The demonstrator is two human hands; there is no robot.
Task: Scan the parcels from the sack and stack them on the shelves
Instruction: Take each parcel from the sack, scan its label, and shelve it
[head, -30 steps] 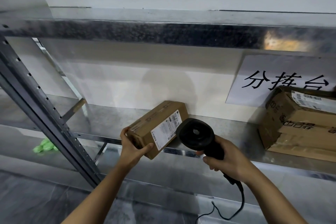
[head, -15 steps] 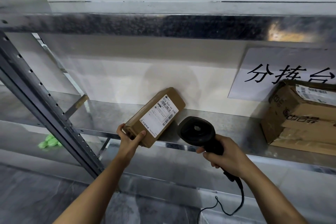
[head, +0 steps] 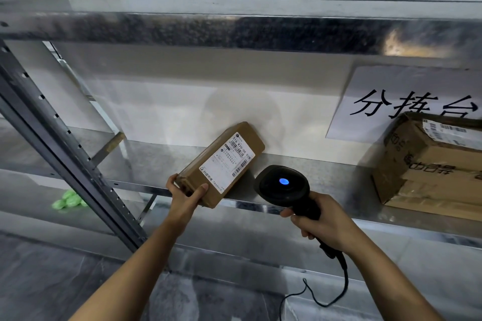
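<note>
The shelf crosses mid-frame, with a box at right. The parcel lies on it at centre, label up as before, and the left hand grips its near end. The scanner, clasped in the right hand, now glows blue; it was dark earlier.

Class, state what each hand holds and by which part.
Left hand grips the parcel by its near end; right hand grips the scanner by its handle.
</note>
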